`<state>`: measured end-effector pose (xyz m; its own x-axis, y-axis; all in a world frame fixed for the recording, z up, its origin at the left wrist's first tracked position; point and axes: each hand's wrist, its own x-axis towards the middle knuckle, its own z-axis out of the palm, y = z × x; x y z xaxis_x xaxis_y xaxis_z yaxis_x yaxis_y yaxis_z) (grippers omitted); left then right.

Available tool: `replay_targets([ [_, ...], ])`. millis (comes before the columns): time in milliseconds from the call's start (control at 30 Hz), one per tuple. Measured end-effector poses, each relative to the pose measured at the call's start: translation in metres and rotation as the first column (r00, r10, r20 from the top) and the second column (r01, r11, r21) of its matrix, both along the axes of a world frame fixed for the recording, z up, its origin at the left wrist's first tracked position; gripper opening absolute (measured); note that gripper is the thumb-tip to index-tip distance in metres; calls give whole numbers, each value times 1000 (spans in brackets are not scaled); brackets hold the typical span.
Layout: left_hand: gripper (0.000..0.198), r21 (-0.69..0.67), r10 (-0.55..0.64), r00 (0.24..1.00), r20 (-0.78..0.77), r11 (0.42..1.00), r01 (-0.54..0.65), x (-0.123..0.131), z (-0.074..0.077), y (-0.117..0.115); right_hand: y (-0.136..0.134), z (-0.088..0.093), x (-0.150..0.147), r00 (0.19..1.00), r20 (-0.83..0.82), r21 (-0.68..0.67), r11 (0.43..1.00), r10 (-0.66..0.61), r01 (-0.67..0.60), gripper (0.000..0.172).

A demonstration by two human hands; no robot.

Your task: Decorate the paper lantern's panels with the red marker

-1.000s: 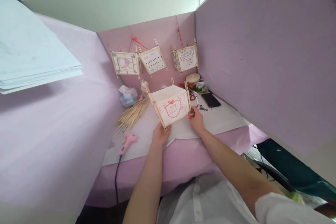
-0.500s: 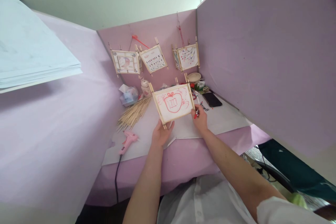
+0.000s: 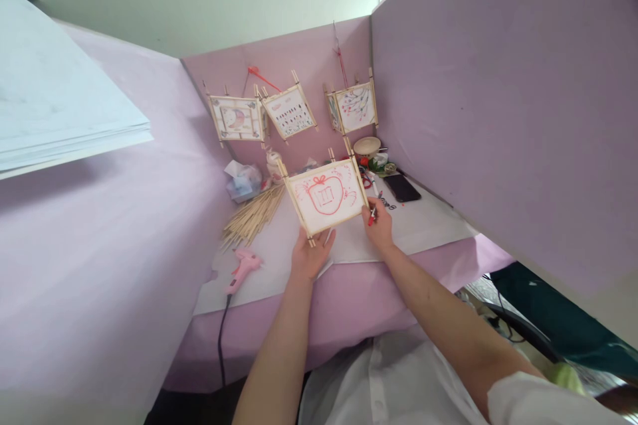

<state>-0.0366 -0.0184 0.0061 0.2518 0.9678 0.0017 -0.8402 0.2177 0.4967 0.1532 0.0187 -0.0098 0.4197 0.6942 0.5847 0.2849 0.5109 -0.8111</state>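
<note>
A paper lantern (image 3: 339,209) framed with wooden sticks is held up over the table, slightly tilted. Its front panel carries a red drawing of a rounded shape with a bow on top. My left hand (image 3: 312,257) supports the lantern from below at its lower left corner, palm up, with part of the fingers hidden behind it. At the lower right edge, my right hand (image 3: 379,226) pinches the frame and also keeps a red marker (image 3: 372,216) between its fingers.
Left on the table are a pink glue gun (image 3: 244,269), loose wooden sticks (image 3: 252,216) and a tissue pack (image 3: 244,180). A black phone (image 3: 403,188) and a bowl (image 3: 367,146) are on the right. Finished-looking lanterns (image 3: 356,108) hang at the back; purple partitions (image 3: 498,93) flank the table.
The lantern has tilted a little and shifted slightly left. My left hand has moved slightly right beneath it, while my right hand stays at the same edge with the marker.
</note>
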Motion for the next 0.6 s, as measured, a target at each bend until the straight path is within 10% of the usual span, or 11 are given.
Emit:
replay_targets([
  [300, 26, 21, -2, 992, -130, 1000, 5, 2, -4, 2, 8, 4, 6, 999, 31, 69, 997, -22, 20, 28],
  [600, 29, 75, -61, 929, -365, 993, 95, 10, -5, -2, 16, 57, 25, 984, 172, 94, 995, -43, 27, 28],
])
